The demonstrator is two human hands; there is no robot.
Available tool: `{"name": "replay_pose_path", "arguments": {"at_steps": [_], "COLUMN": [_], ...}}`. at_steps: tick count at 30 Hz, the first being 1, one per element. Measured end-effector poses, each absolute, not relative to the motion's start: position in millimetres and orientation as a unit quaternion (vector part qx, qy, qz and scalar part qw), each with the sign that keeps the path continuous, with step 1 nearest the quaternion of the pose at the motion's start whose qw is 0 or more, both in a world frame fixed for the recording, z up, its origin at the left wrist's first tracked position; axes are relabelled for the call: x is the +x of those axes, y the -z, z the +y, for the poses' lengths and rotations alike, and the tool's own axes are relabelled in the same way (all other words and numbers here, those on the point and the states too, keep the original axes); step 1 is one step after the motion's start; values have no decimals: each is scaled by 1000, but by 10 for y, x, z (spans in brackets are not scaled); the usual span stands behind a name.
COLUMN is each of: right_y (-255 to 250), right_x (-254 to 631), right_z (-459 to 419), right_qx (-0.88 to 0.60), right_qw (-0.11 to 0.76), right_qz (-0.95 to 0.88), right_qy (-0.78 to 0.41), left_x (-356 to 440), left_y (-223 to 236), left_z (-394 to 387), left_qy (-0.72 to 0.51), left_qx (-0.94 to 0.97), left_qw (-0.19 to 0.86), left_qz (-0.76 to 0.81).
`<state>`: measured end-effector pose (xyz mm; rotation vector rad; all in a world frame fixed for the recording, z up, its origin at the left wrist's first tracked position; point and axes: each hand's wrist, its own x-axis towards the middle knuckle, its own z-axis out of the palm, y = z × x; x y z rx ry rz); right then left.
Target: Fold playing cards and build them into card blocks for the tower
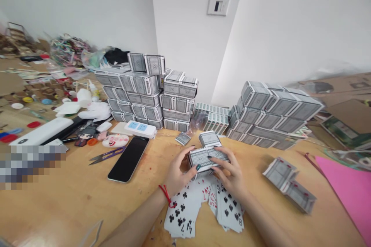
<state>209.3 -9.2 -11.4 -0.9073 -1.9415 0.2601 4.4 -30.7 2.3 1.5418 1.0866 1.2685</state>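
A block built from playing cards (201, 159), grey patterned backs outward, sits between my two hands above the near part of the table. My left hand (180, 171) grips its left side, thumb on the near edge. My right hand (232, 170) has its fingers over the right end and top. Just behind it is a smaller piece of cards (209, 138), back side up; whether the two are joined I cannot tell. Under and in front of the block lie loose playing cards face up, clubs (181, 214) on the left and spades (230, 208) on the right.
Stacked card blocks (145, 100) rise at the back left, with another stack (272, 112) at the back right. A phone (129, 159), scissors (107, 155) and a power strip (140, 128) lie to the left. Rightward are folded card pieces (290, 185) and pink paper (348, 193).
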Motion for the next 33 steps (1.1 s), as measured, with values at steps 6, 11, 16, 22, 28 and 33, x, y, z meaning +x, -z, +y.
{"name": "replay_pose_path", "arguments": {"at_steps": [6, 11, 16, 22, 28, 33], "right_y": [108, 132, 139, 143, 151, 164], "right_x": [2095, 2107, 2115, 2108, 2099, 2103], "right_z": [-99, -94, -88, -88, -98, -116], "right_qx": [-370, -365, -363, -360, -353, -358], "right_qw": [464, 457, 450, 447, 448, 446], "right_qz": [-798, -804, -809, -813, -817, -816], "right_qy": [-109, -107, -105, -97, -86, -90], "left_x": [23, 27, 39, 34, -20, -41], "left_y": [-42, -16, 22, 6, -18, 21], "left_z": [-297, -307, -305, -306, -331, -327], "left_qy": [-496, -503, -507, -507, -459, -438], "left_qx": [638, 638, 635, 661, 730, 766], "left_qw": [392, 391, 386, 334, 235, 176], "left_qz": [440, 433, 438, 442, 448, 437]}}
